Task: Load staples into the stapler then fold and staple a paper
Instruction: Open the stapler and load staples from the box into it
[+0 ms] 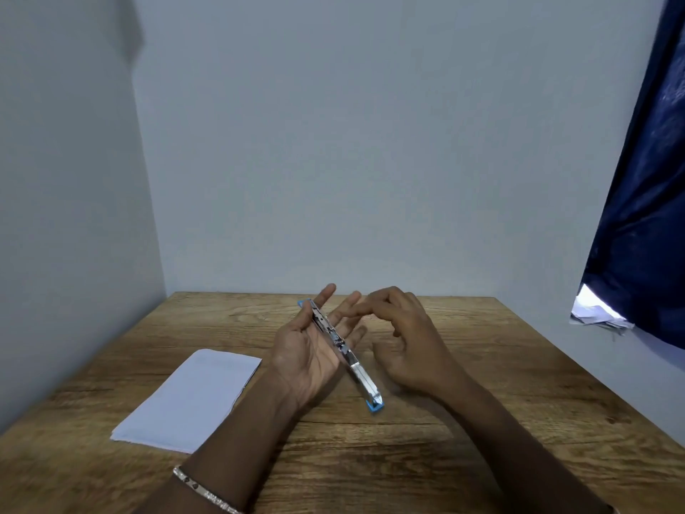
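A blue and silver stapler [344,352] is swung fully open into one long strip and lies across my left hand [315,350], which is palm up with its fingers stretched out above the wooden table [482,421]. The strip's near blue end sticks out past the palm toward me. My right hand [404,339] hovers just to the right, index finger and thumb pinched together near my left fingertips; whether they hold staples is too small to tell. A stack of white paper [185,398] lies flat on the table to the left.
Pale walls close off the table at the back and on the left. A dark blue curtain [645,198] hangs at the right, with some crumpled paper under its lower edge. A metal bracelet sits on my left wrist.
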A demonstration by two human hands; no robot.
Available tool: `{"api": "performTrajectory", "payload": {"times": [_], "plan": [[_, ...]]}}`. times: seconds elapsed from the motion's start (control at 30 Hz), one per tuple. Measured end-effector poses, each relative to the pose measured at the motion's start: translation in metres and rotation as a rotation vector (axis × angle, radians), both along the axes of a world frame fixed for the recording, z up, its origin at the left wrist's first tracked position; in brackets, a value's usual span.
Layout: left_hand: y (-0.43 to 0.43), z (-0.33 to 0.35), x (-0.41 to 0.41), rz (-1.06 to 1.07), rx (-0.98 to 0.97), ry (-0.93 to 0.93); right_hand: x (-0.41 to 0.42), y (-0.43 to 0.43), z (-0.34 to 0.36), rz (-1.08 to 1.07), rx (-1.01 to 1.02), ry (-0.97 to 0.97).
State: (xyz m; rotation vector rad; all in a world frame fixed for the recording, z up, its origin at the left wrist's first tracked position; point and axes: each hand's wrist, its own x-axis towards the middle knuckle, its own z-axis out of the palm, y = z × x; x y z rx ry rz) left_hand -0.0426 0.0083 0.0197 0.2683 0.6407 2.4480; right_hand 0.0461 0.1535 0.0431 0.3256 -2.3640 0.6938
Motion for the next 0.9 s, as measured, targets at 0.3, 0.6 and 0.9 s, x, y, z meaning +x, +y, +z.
{"api": "performTrajectory", "payload": {"times": [0.3,0.6,0.9], "plan": [[-0.009,0.007,-0.001,0.007,0.143,-0.035,-0.004,-0.004,-0.005,0.128,0.031,0.044],[0.009,0.001,0.018,-0.068,-0.116,0.201,-0.010,-0.009,-0.019,0.162,-0.441,-0.069],[0.015,-0.007,0.030,0.270,-0.581,0.856,-0.013,-0.005,-0.022,0.337,-0.739,-0.211]]}}
